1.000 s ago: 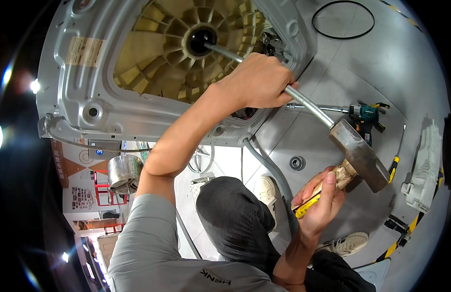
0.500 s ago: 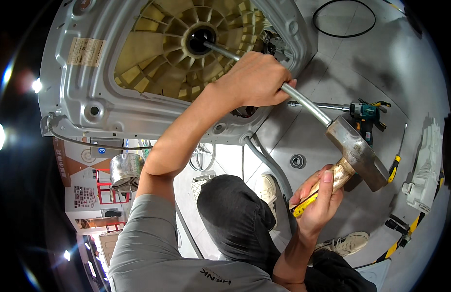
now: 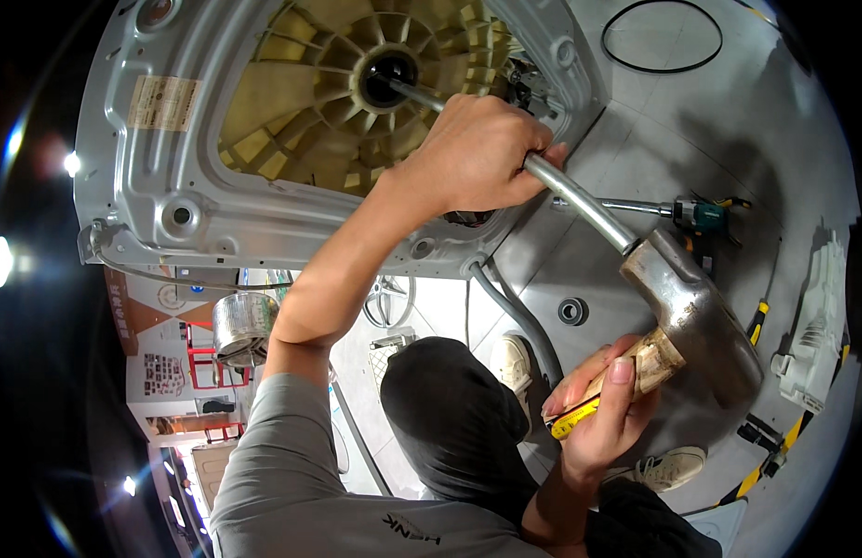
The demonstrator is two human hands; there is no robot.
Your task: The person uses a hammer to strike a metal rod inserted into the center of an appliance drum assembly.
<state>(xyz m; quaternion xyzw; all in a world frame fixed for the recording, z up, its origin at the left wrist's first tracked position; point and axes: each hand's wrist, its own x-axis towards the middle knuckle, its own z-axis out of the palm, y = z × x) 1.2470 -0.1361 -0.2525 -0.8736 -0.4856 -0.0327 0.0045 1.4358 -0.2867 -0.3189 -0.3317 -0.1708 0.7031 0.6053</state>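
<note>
Rod and hammer at a washer drum

Left hand [image 3: 473, 153] clamps the metal rod [image 3: 580, 200], hiding its middle; right hand [image 3: 603, 409] grips the hammer [image 3: 701, 312] handle, lower right, mostly covered.

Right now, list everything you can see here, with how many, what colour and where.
Metal rod: one, silver, running from the hub hole down to the hammer head.
Hammer: one, steel head, wooden handle, right of centre.
Appliance back panel: one, grey, upper left.
Ribbed tub: one, yellowish, inside the panel opening.
Power drill: one, teal and black, on the floor at right.
Rubber belt loop: one, black, on the floor at top.
Hose: one, grey, below the panel.
White plastic part: one, far right.
Small round ring: one, dark, on the floor.
Shoes: two, pale, below.
Left hand: gripping the rod.
Right hand: around the hammer handle.
</note>
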